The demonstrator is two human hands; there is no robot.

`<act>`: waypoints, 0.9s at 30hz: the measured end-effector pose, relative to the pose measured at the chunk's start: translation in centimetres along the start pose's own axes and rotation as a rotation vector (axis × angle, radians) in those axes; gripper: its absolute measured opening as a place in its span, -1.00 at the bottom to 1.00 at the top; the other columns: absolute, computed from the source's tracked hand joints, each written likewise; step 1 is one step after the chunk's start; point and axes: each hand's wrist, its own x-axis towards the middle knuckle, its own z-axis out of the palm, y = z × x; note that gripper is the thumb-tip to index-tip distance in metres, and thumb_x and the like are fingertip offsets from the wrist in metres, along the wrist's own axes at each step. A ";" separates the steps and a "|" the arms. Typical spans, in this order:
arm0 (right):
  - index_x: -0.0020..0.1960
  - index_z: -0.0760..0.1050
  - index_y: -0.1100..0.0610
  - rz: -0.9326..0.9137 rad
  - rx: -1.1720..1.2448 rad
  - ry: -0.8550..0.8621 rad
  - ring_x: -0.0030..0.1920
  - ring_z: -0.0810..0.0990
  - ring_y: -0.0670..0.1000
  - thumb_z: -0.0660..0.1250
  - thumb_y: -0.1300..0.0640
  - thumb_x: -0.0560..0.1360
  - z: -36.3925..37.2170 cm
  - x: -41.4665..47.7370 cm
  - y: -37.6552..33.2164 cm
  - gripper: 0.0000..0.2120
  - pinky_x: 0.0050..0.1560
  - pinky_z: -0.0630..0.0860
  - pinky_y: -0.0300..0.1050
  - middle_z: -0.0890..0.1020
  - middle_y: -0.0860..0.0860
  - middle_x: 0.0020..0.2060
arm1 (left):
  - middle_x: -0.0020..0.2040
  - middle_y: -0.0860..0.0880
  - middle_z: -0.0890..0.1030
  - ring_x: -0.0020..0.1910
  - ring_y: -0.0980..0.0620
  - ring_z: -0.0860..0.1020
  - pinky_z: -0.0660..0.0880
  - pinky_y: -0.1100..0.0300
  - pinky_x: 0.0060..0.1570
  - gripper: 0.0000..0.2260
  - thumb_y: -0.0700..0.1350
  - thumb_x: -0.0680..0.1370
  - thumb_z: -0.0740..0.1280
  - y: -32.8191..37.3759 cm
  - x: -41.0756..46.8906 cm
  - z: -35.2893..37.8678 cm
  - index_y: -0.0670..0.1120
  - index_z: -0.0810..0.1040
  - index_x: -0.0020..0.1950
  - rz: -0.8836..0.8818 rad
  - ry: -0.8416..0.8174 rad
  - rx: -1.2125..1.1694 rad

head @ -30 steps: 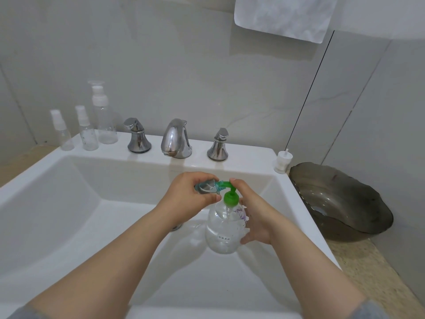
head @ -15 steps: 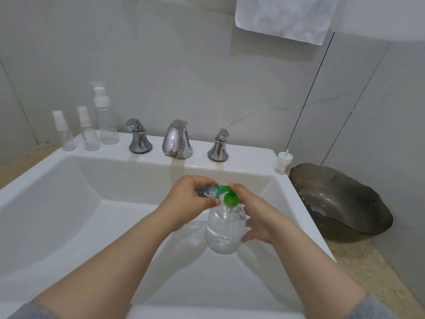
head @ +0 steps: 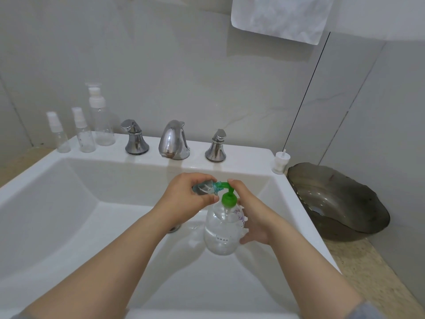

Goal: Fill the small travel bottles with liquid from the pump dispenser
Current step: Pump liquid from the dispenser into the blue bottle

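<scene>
One small travel bottle [head: 203, 189] lies almost on its side in the left hand [head: 188, 198], fingers curled round it, its long axis running rightward so the mouth meets the green spout [head: 224, 185]. The right hand [head: 255, 218] grips the pump dispenser [head: 219, 236], just right of that bottle, one fingertip atop the spout. Both hang above the sink [head: 253, 155], nearer its back edge; the press likely falls to the right hand.

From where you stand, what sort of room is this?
Most likely a bathroom: a white sink basin, a chrome faucet between two handles, and a white towel hanging against the tiled wall. The left hand holds a small travel bottle, the right hand the pump dispenser, over it.
</scene>
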 end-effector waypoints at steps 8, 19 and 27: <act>0.23 0.50 -0.12 -0.002 0.025 0.012 0.28 0.42 0.20 0.18 -0.43 0.40 -0.2 -0.1 0.0 -0.44 0.26 0.29 0.31 0.48 0.08 0.27 | -0.10 0.08 0.66 -0.08 0.13 0.60 0.51 0.31 -0.03 -0.76 -0.17 0.38 0.51 0.1 0.0 0.0 0.16 0.61 -0.10 -0.008 -0.001 0.026; 0.17 0.55 -0.12 -0.021 0.021 0.019 0.26 0.46 0.21 0.23 -0.37 0.40 -0.2 0.3 0.2 -0.51 0.30 0.31 0.34 0.52 0.05 0.27 | -0.18 0.03 0.67 -0.22 0.17 0.59 0.53 0.26 -0.04 -0.79 -0.23 0.37 0.50 -0.3 -0.2 0.3 0.01 0.66 -0.06 -0.067 -0.041 -0.039; 0.17 0.56 -0.14 -0.026 0.011 0.013 0.25 0.48 0.20 0.27 -0.46 0.21 -0.1 0.2 0.6 -0.36 0.29 0.34 0.31 0.53 0.05 0.25 | -0.16 0.01 0.68 -0.22 0.18 0.59 0.52 0.33 -0.09 -0.79 -0.24 0.38 0.50 -0.4 -0.2 0.3 0.02 0.66 -0.06 -0.068 -0.043 -0.044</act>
